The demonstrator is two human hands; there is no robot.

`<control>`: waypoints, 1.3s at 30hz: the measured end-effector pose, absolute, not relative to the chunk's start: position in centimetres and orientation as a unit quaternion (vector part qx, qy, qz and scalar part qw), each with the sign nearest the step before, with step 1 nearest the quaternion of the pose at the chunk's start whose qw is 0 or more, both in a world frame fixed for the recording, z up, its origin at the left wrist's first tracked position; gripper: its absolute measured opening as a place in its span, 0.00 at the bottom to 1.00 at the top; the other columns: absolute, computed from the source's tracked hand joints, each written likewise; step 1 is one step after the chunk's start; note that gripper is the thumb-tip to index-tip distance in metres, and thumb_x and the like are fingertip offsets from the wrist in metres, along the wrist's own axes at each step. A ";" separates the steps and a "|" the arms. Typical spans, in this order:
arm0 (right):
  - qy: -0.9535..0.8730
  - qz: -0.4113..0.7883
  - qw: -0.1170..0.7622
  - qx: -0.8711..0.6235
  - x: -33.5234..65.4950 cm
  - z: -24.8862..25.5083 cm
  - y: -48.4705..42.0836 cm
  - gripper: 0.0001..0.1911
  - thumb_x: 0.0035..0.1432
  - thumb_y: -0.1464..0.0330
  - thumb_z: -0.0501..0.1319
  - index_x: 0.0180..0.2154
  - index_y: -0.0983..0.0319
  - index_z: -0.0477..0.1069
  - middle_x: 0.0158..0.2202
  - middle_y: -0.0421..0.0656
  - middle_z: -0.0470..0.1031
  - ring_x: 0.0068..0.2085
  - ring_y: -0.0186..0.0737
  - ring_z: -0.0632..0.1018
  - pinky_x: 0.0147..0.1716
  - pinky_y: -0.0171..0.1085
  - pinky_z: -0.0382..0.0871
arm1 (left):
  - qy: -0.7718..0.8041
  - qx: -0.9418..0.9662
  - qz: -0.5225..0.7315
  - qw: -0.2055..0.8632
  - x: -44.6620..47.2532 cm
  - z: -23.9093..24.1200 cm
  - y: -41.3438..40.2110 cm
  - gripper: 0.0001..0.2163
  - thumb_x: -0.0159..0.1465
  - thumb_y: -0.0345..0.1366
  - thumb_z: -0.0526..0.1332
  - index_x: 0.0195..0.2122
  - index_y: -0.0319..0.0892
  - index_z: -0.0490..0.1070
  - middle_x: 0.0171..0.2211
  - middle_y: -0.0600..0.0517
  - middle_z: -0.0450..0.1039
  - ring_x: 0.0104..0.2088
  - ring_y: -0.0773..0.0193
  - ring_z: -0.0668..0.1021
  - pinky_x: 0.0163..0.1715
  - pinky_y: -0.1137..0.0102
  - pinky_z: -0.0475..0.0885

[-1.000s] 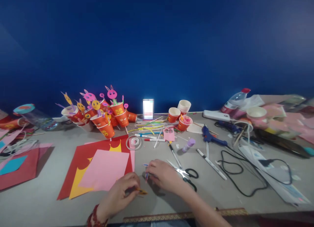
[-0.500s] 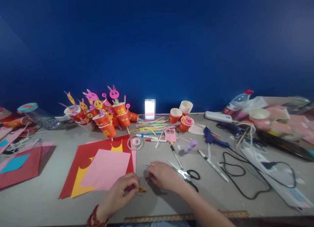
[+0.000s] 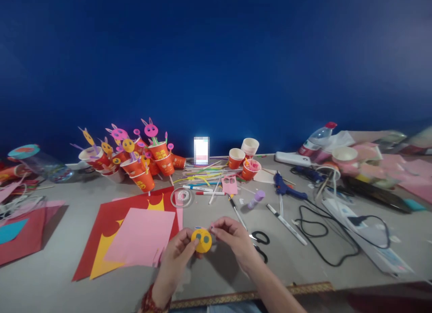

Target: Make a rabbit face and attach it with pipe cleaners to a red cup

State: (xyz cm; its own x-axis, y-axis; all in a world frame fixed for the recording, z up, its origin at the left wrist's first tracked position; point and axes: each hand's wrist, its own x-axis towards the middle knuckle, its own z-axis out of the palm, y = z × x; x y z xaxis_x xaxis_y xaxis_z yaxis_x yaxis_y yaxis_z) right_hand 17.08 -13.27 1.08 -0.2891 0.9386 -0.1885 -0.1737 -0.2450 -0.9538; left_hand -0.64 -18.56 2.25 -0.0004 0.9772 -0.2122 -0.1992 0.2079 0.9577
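Between the thumb and fingers of my left hand (image 3: pixel 178 250) is a round yellow paper face (image 3: pixel 201 242) with two dark grey-green eyes, turned toward me. My right hand (image 3: pixel 232 241) is just right of the disc, thumb and forefinger pinched together. A tiny pinkish bit shows at those fingertips, too small to name. Scissors (image 3: pixel 260 237) with black handles lie on the table, partly hidden behind my right hand. Left of my hands, a pink paper sheet (image 3: pixel 145 236) rests on yellow paper (image 3: pixel 104 254) and red paper (image 3: pixel 88 245).
Red paper cups (image 3: pixel 143 180) with paper animal faces on sticks stand at the back left. Several pens, a purple glue stick (image 3: pixel 256 199), a tape roll (image 3: pixel 181 197) and a blue glue gun (image 3: pixel 288 187) lie beyond my hands. A black cord (image 3: pixel 317 236) curls at right.
My left hand has raised the yellow face and turned its front toward me. My right hand has lifted slightly and moved right. The view has shifted a little.
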 end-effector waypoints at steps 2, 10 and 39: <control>-0.408 0.673 0.448 -0.425 17.1 1.7 -13.7 0.13 0.48 0.60 0.73 0.31 0.62 0.78 0.28 0.39 0.76 0.30 0.35 0.73 0.33 0.34 0.65 | 0.498 0.392 0.493 0.596 0.1 2.5 -18.6 0.16 0.60 0.50 0.66 0.31 0.41 0.71 0.24 0.51 0.77 0.22 0.67 0.76 0.25 0.74 0.71; -0.335 0.688 0.493 -0.414 16.9 2.6 -14.1 0.16 0.45 0.59 0.76 0.25 0.62 0.75 0.23 0.37 0.73 0.27 0.34 0.71 0.30 0.34 0.65 | 0.503 0.422 0.494 0.569 1.4 2.7 -18.8 0.15 0.64 0.49 0.62 0.35 0.41 0.71 0.26 0.48 0.82 0.22 0.64 0.80 0.25 0.73 0.74; -0.310 0.695 0.504 -0.409 16.6 3.2 -14.0 0.16 0.43 0.61 0.77 0.23 0.62 0.73 0.23 0.37 0.71 0.27 0.33 0.70 0.29 0.33 0.63 | 0.499 0.410 0.501 0.576 2.1 2.7 -18.6 0.15 0.63 0.51 0.63 0.34 0.42 0.68 0.26 0.49 0.82 0.22 0.62 0.81 0.26 0.71 0.74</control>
State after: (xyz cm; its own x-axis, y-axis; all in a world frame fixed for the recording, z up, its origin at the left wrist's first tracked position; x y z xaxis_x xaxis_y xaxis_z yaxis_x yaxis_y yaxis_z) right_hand 16.61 -13.99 3.24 -0.1573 0.9538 -0.2559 -0.4464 -0.2998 -0.8431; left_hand 2.08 -18.60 2.75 -0.0005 0.9863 -0.1647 -0.1688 0.1622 0.9722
